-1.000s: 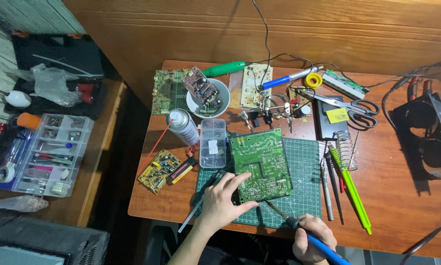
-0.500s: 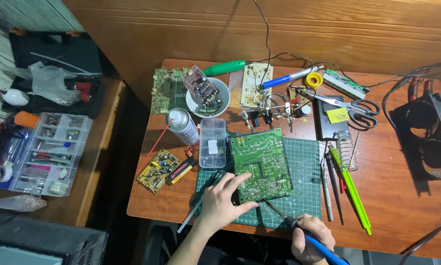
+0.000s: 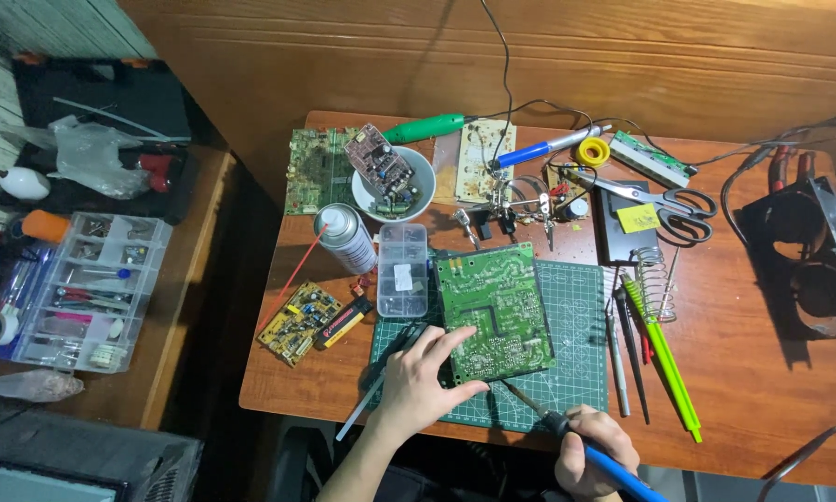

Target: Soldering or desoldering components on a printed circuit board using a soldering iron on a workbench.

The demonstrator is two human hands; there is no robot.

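A large green circuit board [image 3: 494,311] lies solder side up on a dark green cutting mat [image 3: 567,381]. My left hand [image 3: 423,381] rests flat on the board's near left corner, fingers spread over its edge. My right hand [image 3: 597,451] grips a blue-handled soldering iron [image 3: 567,429] at the table's front edge. Its metal tip points up-left toward the board's near edge. A thin grey tool [image 3: 373,395] lies under my left hand, partly hidden.
A clear parts box [image 3: 403,270], spray can [image 3: 345,238], small yellow board [image 3: 297,322], white bowl [image 3: 397,177] with a board, scissors [image 3: 664,198], helping-hands clips [image 3: 516,206], green pen [image 3: 664,363], coil stand [image 3: 655,279]. A compartment organiser [image 3: 88,288] sits on the left side table.
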